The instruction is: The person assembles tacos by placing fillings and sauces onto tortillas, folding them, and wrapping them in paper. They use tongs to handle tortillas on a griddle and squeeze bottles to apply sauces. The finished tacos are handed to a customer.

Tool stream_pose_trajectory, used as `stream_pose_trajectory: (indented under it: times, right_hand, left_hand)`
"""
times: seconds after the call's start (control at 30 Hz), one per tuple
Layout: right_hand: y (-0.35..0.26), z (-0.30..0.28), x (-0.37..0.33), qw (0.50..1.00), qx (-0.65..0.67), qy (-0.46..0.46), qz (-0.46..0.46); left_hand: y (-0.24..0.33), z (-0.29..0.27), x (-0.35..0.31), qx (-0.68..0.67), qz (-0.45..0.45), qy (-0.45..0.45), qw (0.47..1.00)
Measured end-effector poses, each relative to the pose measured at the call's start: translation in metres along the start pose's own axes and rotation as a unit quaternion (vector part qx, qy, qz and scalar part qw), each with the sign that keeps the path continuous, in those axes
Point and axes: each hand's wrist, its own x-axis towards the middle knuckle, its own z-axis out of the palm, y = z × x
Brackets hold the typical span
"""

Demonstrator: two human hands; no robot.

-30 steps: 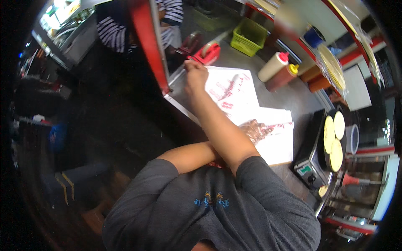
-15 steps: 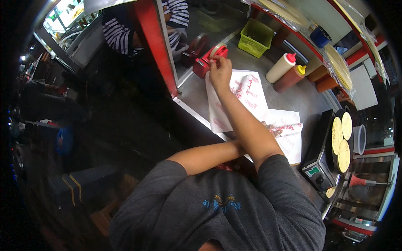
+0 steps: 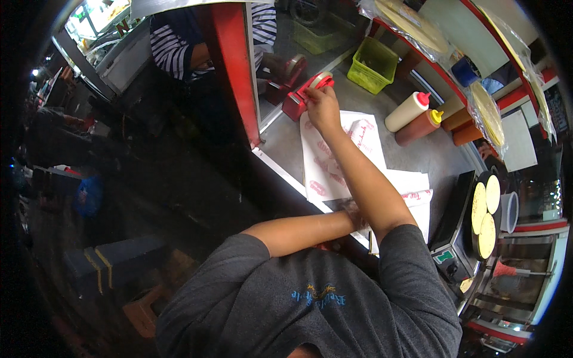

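Note:
My right hand [image 3: 323, 112] reaches to a red tape dispenser [image 3: 293, 107] at the window side of the metal counter. Its fingers are pinched at the tape [image 3: 323, 80]; the strip itself is too small to see. Just below lies a sheet of white paper with red print [image 3: 322, 170], bearing a paper-wrapped roll [image 3: 362, 130]. My left arm crosses under the right one, and its hand [image 3: 358, 216] is blurred and mostly covered by my right forearm. Beside it, more printed paper [image 3: 406, 177] carries a second wrapped roll [image 3: 421, 196], partly hidden by my arm.
Two squeeze bottles, one cream [image 3: 407, 112] and one reddish-brown [image 3: 419, 127], stand beyond the papers. A green basket [image 3: 373, 65] is farther back. On the right, flatbreads [image 3: 487, 232] lie on a griddle [image 3: 452, 230]. Bagged flatbreads [image 3: 412, 24] rest on a shelf.
My left hand has drawn back from the second wrapped roll to behind my right forearm. My right hand stays at the tape dispenser. The whole view has shifted slightly.

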Motion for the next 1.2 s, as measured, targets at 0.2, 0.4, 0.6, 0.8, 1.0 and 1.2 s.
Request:
stream_pose_trajectory:
  times: [0.2, 0.4, 0.6, 0.8, 1.0, 1.2]
  right_hand:
    - [-0.005, 0.0, 0.004, 0.999, -0.043, -0.027, 0.002]
    - [-0.012, -0.009, 0.023, 0.987, -0.095, -0.124, 0.047]
    - [-0.019, -0.011, 0.024, 0.976, -0.141, -0.151, 0.073]
    - [-0.015, -0.012, 0.011, 0.989, -0.118, -0.081, 0.037]
    - [-0.016, -0.018, 0.019, 0.975, -0.163, -0.141, 0.056]
    - [-0.018, -0.016, 0.026, 0.966, -0.205, -0.147, 0.062]
  left_hand:
    - [0.0, -0.002, -0.002, 0.033, 0.016, -0.001, 0.999]
    - [0.008, -0.009, -0.01, 0.067, 0.024, -0.001, 0.997]
    - [0.001, -0.01, -0.013, 0.118, 0.007, -0.004, 0.993]
    - [-0.03, 0.018, -0.009, -0.314, 0.088, 0.101, 0.94]
    - [-0.03, 0.024, -0.013, 0.191, 0.15, 0.187, 0.952]
    - [-0.009, 0.005, -0.015, 0.19, 0.168, 0.187, 0.949]
